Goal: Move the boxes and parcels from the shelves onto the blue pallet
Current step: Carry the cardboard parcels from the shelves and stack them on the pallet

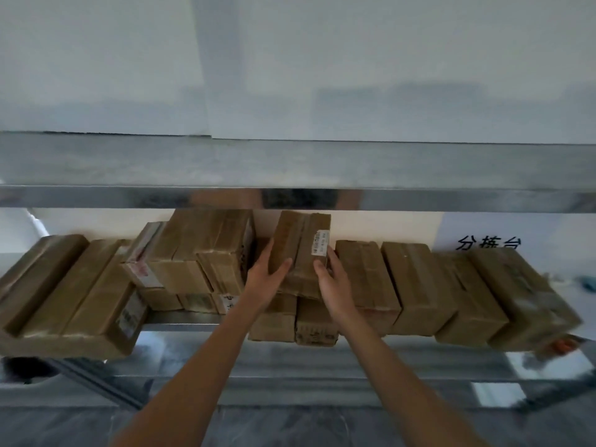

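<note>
Two hands — left hand (266, 279), right hand (332, 285) — gripping taped box (301, 253), shelf (180, 318)

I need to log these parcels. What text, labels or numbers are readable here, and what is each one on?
"分拣台": black characters on the white sign behind the shelf, lower part cut off by boxes; the middle character is unclear.
White label on the box held by both hands: printed lines, too blurred to read.
Label on the far-left box: blurred, unreadable.
Red-printed labels on the leaning box: unreadable.
</note>
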